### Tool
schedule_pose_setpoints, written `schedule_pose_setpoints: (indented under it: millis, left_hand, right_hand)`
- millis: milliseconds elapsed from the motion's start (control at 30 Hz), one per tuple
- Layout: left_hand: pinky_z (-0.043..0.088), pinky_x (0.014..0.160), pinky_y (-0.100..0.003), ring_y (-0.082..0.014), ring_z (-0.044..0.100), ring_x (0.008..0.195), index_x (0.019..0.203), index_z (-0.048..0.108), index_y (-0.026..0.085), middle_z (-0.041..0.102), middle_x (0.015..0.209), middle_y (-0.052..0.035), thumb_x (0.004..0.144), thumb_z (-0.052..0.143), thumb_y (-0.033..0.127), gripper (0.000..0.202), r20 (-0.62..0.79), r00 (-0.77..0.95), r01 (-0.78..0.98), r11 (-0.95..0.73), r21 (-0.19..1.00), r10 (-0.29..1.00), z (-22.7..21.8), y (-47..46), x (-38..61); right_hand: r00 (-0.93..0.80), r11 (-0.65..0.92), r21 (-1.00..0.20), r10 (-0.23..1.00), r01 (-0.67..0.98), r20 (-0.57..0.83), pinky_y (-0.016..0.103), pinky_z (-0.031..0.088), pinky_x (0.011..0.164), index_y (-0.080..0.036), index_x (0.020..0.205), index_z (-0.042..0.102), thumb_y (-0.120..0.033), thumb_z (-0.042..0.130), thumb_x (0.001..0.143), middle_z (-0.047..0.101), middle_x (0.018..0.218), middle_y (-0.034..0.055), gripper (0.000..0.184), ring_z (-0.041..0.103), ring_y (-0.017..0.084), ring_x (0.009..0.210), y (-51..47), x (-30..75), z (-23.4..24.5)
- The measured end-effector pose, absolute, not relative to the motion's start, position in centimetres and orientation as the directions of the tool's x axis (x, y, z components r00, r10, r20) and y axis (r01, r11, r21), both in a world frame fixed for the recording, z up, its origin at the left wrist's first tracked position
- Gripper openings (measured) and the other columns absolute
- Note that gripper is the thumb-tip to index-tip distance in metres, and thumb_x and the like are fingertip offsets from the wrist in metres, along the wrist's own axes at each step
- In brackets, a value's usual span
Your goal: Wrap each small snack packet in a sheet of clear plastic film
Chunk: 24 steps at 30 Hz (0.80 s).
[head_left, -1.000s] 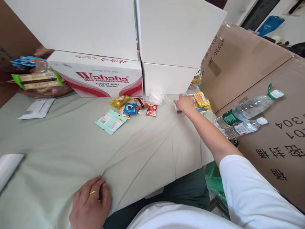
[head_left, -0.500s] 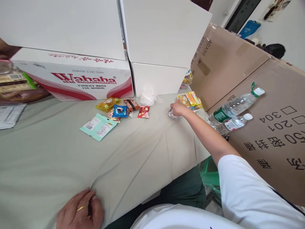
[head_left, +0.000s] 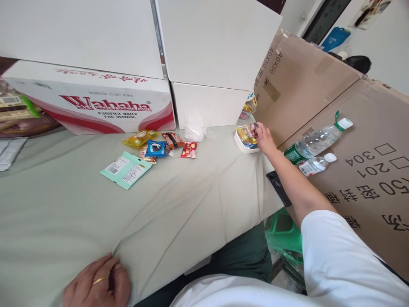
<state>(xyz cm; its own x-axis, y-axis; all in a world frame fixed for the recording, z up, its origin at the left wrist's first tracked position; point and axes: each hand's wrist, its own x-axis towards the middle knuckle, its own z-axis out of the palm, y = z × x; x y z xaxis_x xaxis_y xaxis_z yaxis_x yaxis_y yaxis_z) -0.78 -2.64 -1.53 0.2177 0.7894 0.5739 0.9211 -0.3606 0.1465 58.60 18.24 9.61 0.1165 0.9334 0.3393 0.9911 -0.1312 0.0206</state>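
Observation:
My right hand (head_left: 264, 138) reaches to the far right of the table and pinches a small clear snack packet (head_left: 251, 128) over a white dish (head_left: 243, 146) that holds yellow wrapped snacks. My left hand (head_left: 97, 285) lies at the near edge of the table on the grey-green cloth (head_left: 179, 200). Its fingers are curled into a fold of the cloth, and a gold ring shows on one finger. Several small snack packets (head_left: 159, 147) lie in a group mid-table, beside a mint-green pouch (head_left: 125, 169).
White boxes (head_left: 211, 55) and a Wahaha water carton (head_left: 92, 102) stand along the back. Large cardboard boxes (head_left: 358, 140) on the right carry two water bottles (head_left: 315, 147). A black phone (head_left: 278, 187) lies at the table's right edge, a green stool (head_left: 284, 234) below. More snacks (head_left: 15, 113) sit far left.
My right hand moved from the cloth to the right, carrying the small clear packet over the white dish. The camera view shifted right. My left hand stayed on the cloth.

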Motion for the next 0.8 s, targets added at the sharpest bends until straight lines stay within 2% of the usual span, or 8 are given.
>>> schedule_pose_setpoints:
  millis: [100, 200, 367, 567, 600, 667, 733, 800]
  left_hand:
    - [0.057, 0.085, -0.05, -0.0365, 0.072, 0.093, 0.098, 0.067, 0.013, 0.075, 0.105, -0.0199, 0.095, 0.056, 0.022, 0.015, 0.582, 0.207, 0.923, -0.355, 0.151, 0.787, -1.4, -2.6, -0.6]
    - [0.057, 0.085, -0.05, -0.036, 0.072, 0.092, 0.098, 0.067, 0.014, 0.075, 0.105, -0.019, 0.094, 0.056, 0.022, 0.014, 0.581, 0.199, 0.927, -0.344, 0.151, 0.789, -1.4, -2.6, -0.6]
    - [0.057, 0.085, -0.05, -0.0356, 0.072, 0.091, 0.097, 0.066, 0.014, 0.075, 0.103, -0.019, 0.095, 0.055, 0.023, 0.015, 0.58, 0.219, 0.925, -0.356, 0.132, 0.785, -1.4, -2.6, -0.6]
    - [0.057, 0.092, -0.049, -0.0337, 0.072, 0.098, 0.1, 0.067, 0.015, 0.075, 0.108, -0.0173, 0.095, 0.053, 0.025, 0.018, 0.568, 0.198, 0.927, -0.34, 0.156, 0.799, -1.8, -2.8, -0.9]
    - [0.057, 0.093, -0.049, -0.0335, 0.072, 0.099, 0.1, 0.067, 0.016, 0.075, 0.109, -0.017, 0.095, 0.053, 0.026, 0.018, 0.563, 0.192, 0.927, -0.337, 0.166, 0.804, -2.0, -2.8, -1.1]
    - [0.056, 0.094, -0.049, -0.0327, 0.072, 0.1, 0.099, 0.067, 0.017, 0.076, 0.109, -0.0159, 0.093, 0.055, 0.026, 0.016, 0.561, 0.187, 0.921, -0.343, 0.186, 0.806, -2.4, -2.8, -1.4]
    - [0.056, 0.094, -0.049, -0.0327, 0.072, 0.099, 0.099, 0.067, 0.018, 0.076, 0.109, -0.0155, 0.091, 0.058, 0.025, 0.014, 0.562, 0.191, 0.914, -0.354, 0.196, 0.805, -2.7, -2.8, -1.6]
    - [0.056, 0.093, -0.05, -0.0331, 0.072, 0.099, 0.1, 0.067, 0.018, 0.076, 0.11, -0.0155, 0.089, 0.061, 0.023, 0.013, 0.562, 0.192, 0.911, -0.359, 0.201, 0.804, -2.8, -2.8, -1.7]
  right_hand:
    - [0.123, -0.161, 0.099, 0.942, 0.982, 0.311, 0.052, 0.046, 0.102, -0.02, 0.121, 0.062, -0.016, 0.041, 0.096, 0.041, 0.168, 0.0132, 0.033, 0.053, 0.034, 0.125, 16.9, 58.3, 8.1]
    - [0.147, -0.205, 0.153, 0.934, 0.967, 0.327, 0.056, 0.044, 0.099, -0.02, 0.119, 0.063, -0.03, 0.039, 0.101, 0.038, 0.17, 0.0137, 0.032, 0.053, 0.038, 0.123, 15.7, 57.8, 7.7]
    - [0.177, -0.231, 0.138, 0.931, 0.963, 0.319, 0.057, 0.043, 0.098, -0.019, 0.114, 0.065, -0.041, 0.032, 0.106, 0.033, 0.173, 0.0146, 0.041, 0.052, 0.038, 0.122, 15.2, 57.9, 7.4]
    - [0.199, -0.242, 0.104, 0.928, 0.965, 0.316, 0.057, 0.046, 0.095, -0.019, 0.112, 0.067, -0.053, 0.042, 0.103, 0.018, 0.178, 0.0144, 0.042, 0.05, 0.04, 0.128, 13.9, 56.8, 8.6]
    - [0.198, -0.245, 0.102, 0.919, 0.964, 0.34, 0.055, 0.046, 0.097, -0.019, 0.115, 0.066, -0.052, 0.042, 0.104, 0.019, 0.177, 0.0156, 0.042, 0.049, 0.039, 0.131, 13.4, 56.2, 8.6]
    - [0.182, -0.234, 0.11, 0.917, 0.966, 0.354, 0.05, 0.045, 0.1, -0.018, 0.122, 0.065, -0.048, 0.038, 0.107, 0.034, 0.169, 0.0196, 0.043, 0.05, 0.036, 0.131, 12.6, 54.8, 8.3]
    - [0.166, -0.207, 0.117, 0.943, 0.971, 0.289, 0.045, 0.046, 0.099, -0.017, 0.127, 0.063, -0.046, 0.037, 0.108, 0.053, 0.151, 0.0215, 0.043, 0.052, 0.034, 0.127, 12.1, 53.4, 7.2]
    - [0.181, -0.205, 0.104, 0.963, 0.973, 0.201, 0.043, 0.047, 0.096, -0.017, 0.131, 0.061, -0.045, 0.044, 0.107, 0.06, 0.138, 0.0208, 0.041, 0.052, 0.034, 0.123, 12.3, 52.6, 5.5]
